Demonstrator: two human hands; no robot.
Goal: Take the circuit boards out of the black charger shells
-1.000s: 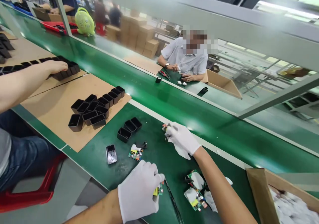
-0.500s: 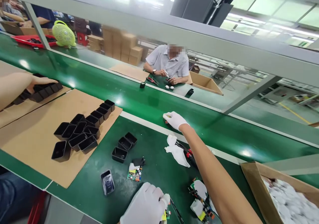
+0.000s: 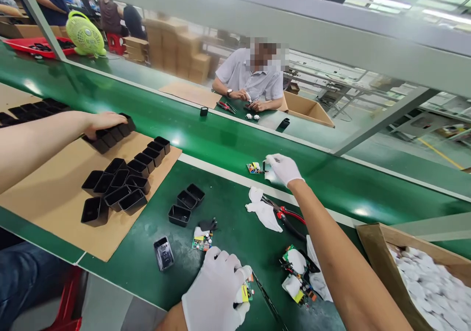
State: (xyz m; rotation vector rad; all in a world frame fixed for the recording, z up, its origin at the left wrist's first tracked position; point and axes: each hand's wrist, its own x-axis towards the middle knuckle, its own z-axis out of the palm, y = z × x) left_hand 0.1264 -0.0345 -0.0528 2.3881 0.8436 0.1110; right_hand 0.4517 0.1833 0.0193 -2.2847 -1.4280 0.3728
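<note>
The belt (image 3: 221, 140) was reached across by the gloved right hand (image 3: 283, 168), its fingers loosely open and nothing seen gripped. A board (image 3: 253, 167) lay on the belt's near edge just left of the fingertips, apart from them. On the bench (image 3: 147, 267) below, a cardboard sheet (image 3: 55, 208) was covered in part by a cluster of black housings (image 3: 121, 184). A further row (image 3: 110, 136) at the sheet's far edge was touched by a co-worker's hand (image 3: 103, 121). A box (image 3: 371, 252) of white pieces stood at the right, well apart from both hands. The left hand (image 3: 217, 292), also gloved, was closed on a second board (image 3: 246, 292) at the bench's near edge. Between the two hands a cloth (image 3: 263, 213) and red-handled pliers (image 3: 292, 216) were laid side by side, touching. The pliers were partly hidden by the right forearm, as was a heap of boards (image 3: 296, 279) nearer the person. Three loose housings (image 3: 186, 206), a single board (image 3: 201, 240) and a clear tray (image 3: 164, 252) were left near the left hand.
</note>
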